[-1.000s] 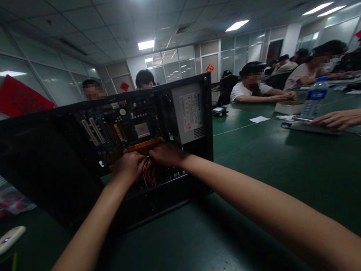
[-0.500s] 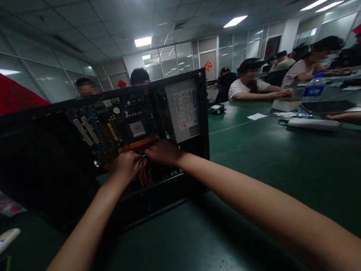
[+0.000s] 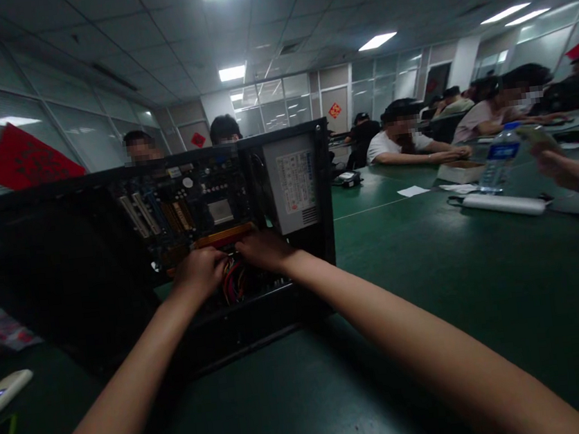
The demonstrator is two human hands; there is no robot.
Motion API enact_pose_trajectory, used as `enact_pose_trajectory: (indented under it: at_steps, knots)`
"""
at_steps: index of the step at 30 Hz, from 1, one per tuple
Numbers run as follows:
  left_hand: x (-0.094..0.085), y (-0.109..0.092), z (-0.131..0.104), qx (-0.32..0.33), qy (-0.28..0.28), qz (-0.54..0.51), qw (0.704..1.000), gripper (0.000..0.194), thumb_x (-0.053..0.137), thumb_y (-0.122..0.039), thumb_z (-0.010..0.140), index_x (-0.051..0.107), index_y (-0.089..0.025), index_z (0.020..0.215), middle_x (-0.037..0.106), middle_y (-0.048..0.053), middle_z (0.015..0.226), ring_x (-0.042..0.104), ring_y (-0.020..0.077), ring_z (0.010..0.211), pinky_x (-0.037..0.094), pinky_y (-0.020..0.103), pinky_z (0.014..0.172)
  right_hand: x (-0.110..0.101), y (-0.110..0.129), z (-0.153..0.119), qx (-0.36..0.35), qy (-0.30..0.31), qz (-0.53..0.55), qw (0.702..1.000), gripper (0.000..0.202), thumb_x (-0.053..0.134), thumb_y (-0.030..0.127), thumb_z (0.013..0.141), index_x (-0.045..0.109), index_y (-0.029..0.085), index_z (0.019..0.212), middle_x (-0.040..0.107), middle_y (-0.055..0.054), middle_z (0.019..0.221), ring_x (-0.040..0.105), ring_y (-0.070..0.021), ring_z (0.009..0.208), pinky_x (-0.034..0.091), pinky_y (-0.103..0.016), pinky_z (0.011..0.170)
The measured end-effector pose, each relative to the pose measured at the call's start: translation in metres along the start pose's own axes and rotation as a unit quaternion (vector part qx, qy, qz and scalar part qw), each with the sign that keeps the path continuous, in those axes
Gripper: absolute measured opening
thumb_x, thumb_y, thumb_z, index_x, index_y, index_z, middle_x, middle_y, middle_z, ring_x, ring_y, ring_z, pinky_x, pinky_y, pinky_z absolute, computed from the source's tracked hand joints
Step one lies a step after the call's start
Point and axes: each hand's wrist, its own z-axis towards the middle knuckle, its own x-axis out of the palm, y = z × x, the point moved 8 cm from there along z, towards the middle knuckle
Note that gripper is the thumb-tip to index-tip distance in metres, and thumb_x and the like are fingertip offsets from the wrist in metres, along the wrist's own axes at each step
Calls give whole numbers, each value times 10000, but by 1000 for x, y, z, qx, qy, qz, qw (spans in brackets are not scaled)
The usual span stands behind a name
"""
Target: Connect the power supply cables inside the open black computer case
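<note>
An open black computer case stands before me, its inside facing me. Fixed inside are a motherboard with several slots and a grey power supply with a label. A power cable of red, yellow and dark wires loops below the board's lower edge. My left hand is closed, with its fingertips pinched at the top of this cable. From the other side my right hand closes on the same spot, just under a red-orange strip on the board. Fingers partly hide the cable's end.
Green table under the case. To the right are a water bottle, a white rolled item, a small box and another person's hands with a phone. At left lies a white device. Other people sit farther back.
Both my hands stay at the same place on the cable, and the view shifts slightly. At right, the other person's hand has lifted the dark flat device off the table area.
</note>
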Motion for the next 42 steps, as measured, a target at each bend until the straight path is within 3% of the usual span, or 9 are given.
enact_pose_trajectory:
  at_steps: [4,14,29,42]
  knots:
    - [1,0,0,3,2,-13,1000,283,507,-265,919,770,-207,1003,750,72,1035,687,223,958,489,296,808,4,-7,-7,32,23,57,998,315,410,157,944,683,170,1101,719,-119,1102,681,-247,992,502,-323,784]
    - [0,-2,0,5,6,-11,1000,278,502,-260,917,773,-219,967,748,72,1041,681,215,980,496,292,841,3,-13,-9,91,37,93,991,361,395,227,961,709,185,1135,703,-121,1156,638,-251,1087,475,-351,909]
    - [-4,-5,-1,-21,15,-16,1000,277,508,-263,911,769,-232,997,753,66,1025,684,209,974,503,283,851,-7,-11,-12,96,37,75,992,347,413,194,958,738,167,1074,724,-132,1099,668,-257,1027,480,-332,846]
    - [-3,-6,-3,-50,31,12,998,296,475,-284,914,751,-246,1013,753,68,1016,693,226,915,500,292,755,0,-11,-9,101,59,50,992,356,411,188,932,722,156,1102,713,-164,1105,674,-287,1019,506,-368,842]
